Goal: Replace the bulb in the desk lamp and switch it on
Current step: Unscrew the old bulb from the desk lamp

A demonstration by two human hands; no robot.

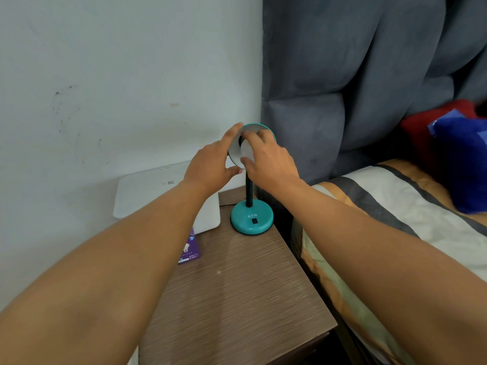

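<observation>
A teal desk lamp stands at the back right of a wooden nightstand (237,285), with a round base (251,219) carrying a black switch (254,221) and a black flexible neck (249,192). Its shade (234,154) faces me, white inside. My left hand (213,162) grips the shade's left rim, fingers over the top and thumb under it. My right hand (268,156) reaches into the shade, fingers closed round a white bulb (247,151). A purple bulb box (190,247) lies flat on the nightstand, partly hidden under my left forearm.
A white box-like device (158,191) stands at the nightstand's back left against the pale wall. A grey padded headboard (355,88) rises right behind the lamp. The bed (395,233) with a striped cover and red and blue cushions (458,164) lies to the right.
</observation>
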